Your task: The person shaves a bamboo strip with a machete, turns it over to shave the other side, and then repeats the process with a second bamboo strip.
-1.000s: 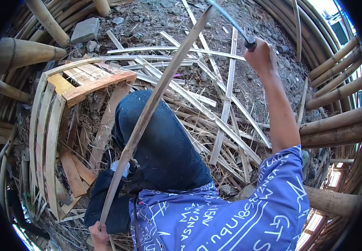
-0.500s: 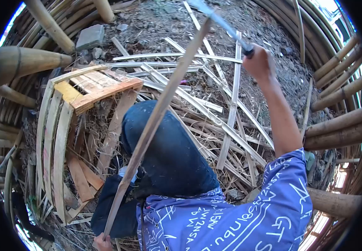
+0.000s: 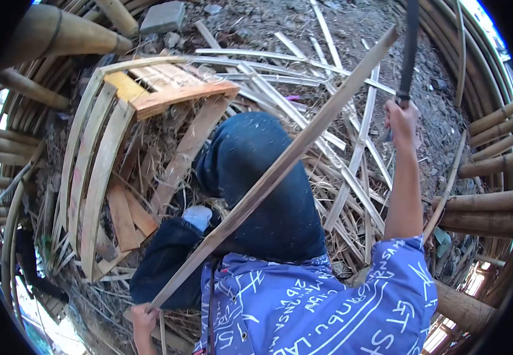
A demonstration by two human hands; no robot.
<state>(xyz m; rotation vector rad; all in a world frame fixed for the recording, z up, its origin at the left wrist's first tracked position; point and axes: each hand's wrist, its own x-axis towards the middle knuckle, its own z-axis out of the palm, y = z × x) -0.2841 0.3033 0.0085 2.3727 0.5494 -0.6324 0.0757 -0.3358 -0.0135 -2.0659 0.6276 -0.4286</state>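
Observation:
My right hand (image 3: 403, 123) is closed round the handle of a machete (image 3: 409, 50), whose long dark blade points up toward the far side, apart from the strip. At lower left, my left hand (image 3: 144, 319) grips the near end of a long split bamboo strip (image 3: 274, 171). The strip slants across my bent leg (image 3: 256, 148), its far tip rising toward the upper right, a little left of the blade. Below the strip is my blue printed shirt.
A wooden crate (image 3: 186, 94) of slats lies tilted at left. Several pale bamboo strips (image 3: 360, 142) and shavings litter the ground beyond my knee. A grey block (image 3: 163, 16) sits at the back. Thick bamboo poles (image 3: 481, 201) line both sides.
The machete has swung from slanting up-left by the strip's far end to nearly upright on its right. The strip's far end has tilted right, and the whole view has shifted.

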